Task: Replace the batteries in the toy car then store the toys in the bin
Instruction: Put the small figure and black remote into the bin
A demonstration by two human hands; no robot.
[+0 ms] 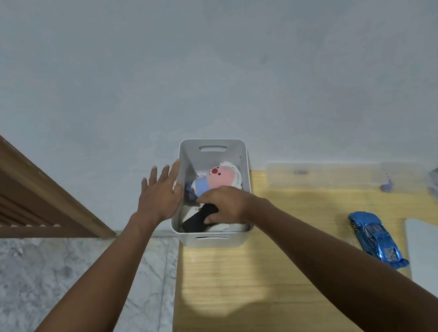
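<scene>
White rectangular plastic bin (pixel 210 144) at mat's far-left corner; storing step underway. Right hand (pixel 227 202) inside bin, fingers clamped on black toy (pixel 198 219); pink-and-blue plush (pixel 214 179) already in. Left hand (pixel 161 195) fingers spread, steadying bin wall. Next, likely: release, reach right for shiny blue toy car (pixel 375 238), well apart on bamboo mat (pixel 255 273). Path clear; battery status can't tell.

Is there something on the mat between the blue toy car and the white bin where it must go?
Nothing visible stands in the way. The blue toy car lies on the bamboo mat, to the right of the white bin, with only bare mat between them. The right hand is inside the bin, holding a black object.
</scene>
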